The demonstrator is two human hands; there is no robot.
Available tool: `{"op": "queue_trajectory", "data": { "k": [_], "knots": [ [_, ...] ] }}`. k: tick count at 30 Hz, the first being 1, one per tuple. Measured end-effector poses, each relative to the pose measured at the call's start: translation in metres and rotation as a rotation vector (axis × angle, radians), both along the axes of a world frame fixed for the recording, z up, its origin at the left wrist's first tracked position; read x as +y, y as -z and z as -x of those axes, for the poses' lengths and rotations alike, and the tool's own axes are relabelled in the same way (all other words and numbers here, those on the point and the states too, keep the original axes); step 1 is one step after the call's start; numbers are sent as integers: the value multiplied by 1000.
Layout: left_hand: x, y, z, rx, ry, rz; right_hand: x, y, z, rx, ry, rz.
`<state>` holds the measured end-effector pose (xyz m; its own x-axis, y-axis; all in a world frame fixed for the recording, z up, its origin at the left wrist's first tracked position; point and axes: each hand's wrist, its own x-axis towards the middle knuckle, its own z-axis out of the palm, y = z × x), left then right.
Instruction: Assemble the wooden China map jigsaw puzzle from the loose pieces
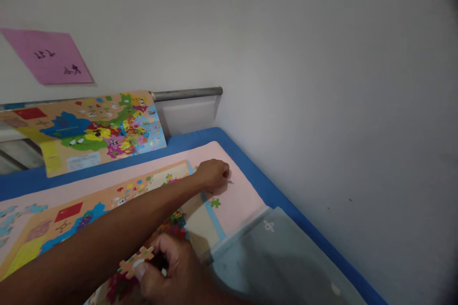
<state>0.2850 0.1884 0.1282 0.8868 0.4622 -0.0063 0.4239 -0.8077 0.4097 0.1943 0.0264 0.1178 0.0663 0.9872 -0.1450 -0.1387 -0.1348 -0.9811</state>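
My left hand (213, 175) reaches across to the far right of a map puzzle, its fingers curled closed above the pink sheet. A small bluish-grey bit (230, 181) shows at the fingertips, too small to name. Low in the view, my right hand (175, 267) pinches orange puzzle pieces (137, 263) between thumb and fingers; how many is unclear. Beneath both arms lies the partly filled puzzle board (213, 217), with a light-blue right border and bare cream parts. A loose green puzzle piece (215, 203) rests right of that border, just below my left hand.
Light-blue puzzle pieces (36, 208) lie at the left on the pink sheet (240, 205). A printed map (107, 128) hangs from a metal rail (189, 93) behind. Grey-green cloth (279, 257) covers the near right. A white wall (339, 105) rises along the right.
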Motion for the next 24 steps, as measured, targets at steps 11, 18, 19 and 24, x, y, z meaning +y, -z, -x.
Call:
{"op": "queue_trajectory", "data": {
  "k": [11, 18, 19, 24],
  "knots": [
    [10, -52, 150, -400, -257, 366, 4, 16, -3, -10, 52, -109],
    [-32, -56, 236, -447, -419, 590, 8, 16, -1, -14, 60, -46],
    [-37, -57, 240, -442, -415, 599, 8, 16, -1, -10, 61, -46],
    [-42, -55, 246, -367, -399, 763, 9, 19, 1, -10, 65, -51]
  ]
}}
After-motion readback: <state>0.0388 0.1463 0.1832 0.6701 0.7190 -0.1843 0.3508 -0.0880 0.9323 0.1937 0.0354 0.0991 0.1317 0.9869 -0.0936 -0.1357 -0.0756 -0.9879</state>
